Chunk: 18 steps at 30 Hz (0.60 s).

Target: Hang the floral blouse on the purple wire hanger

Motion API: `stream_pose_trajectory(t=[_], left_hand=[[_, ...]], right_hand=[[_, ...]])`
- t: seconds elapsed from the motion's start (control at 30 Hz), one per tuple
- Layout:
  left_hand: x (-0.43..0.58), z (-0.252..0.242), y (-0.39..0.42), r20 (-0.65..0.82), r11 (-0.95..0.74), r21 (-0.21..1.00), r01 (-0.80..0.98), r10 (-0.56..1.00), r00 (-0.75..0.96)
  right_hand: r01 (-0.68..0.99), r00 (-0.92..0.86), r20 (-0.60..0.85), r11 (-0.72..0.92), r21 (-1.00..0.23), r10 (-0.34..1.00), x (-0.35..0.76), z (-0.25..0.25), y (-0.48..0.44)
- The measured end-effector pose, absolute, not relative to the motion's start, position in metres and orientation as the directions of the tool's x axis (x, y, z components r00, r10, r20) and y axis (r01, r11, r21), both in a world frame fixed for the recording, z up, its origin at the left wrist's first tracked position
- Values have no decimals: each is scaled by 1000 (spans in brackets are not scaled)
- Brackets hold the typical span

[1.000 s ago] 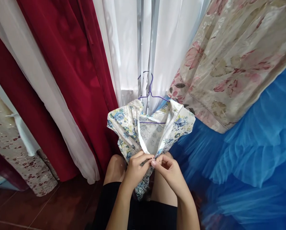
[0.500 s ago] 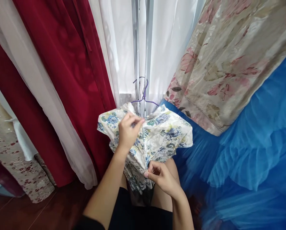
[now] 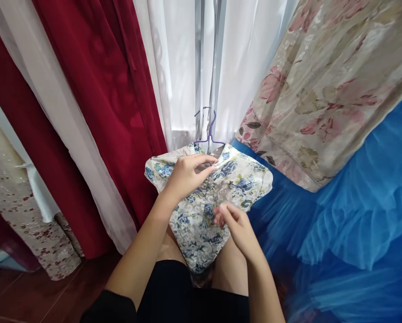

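Observation:
A white garment with blue flowers (image 3: pixel 241 181) hangs on a purple hanger (image 3: pixel 211 134) in front of me. My left hand (image 3: pixel 190 175) is at its neckline, thumb and fingertips pinched on the fabric edge. Lower down, my right hand (image 3: pixel 233 220) is over the front of the garment, its fingers curled together and partly blurred. Whether anything lies between the right fingers cannot be made out.
Red drapes (image 3: pixel 96 89) and pale cloth hang on the left. White fabric (image 3: pixel 177 67) and metal poles (image 3: pixel 214 67) stand behind the hanger. On the right are a pink-flowered beige cloth (image 3: pixel 322 103) and blue ruffled tulle (image 3: pixel 355 215).
My left hand has moved slightly right and up to the neckline. My right hand has risen from the garment's lower front edge, which now lies flatter. The view has shifted slightly.

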<state>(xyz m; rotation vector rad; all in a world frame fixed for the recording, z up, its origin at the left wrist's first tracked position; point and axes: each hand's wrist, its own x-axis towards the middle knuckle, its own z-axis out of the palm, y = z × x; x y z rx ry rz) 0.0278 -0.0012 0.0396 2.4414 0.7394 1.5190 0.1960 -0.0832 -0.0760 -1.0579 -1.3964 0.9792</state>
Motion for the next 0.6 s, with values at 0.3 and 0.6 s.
stream_pose_trajectory(t=[0.3, 0.6], left_hand=[[7, 52, -7, 708, -915, 229, 333, 391, 588], [14, 47, -10, 680, -863, 278, 423, 488, 548]], right_hand=[[98, -5, 580, 577, -811, 815, 174, 0, -27], [13, 75, 600, 601, -799, 796, 171, -10, -25]])
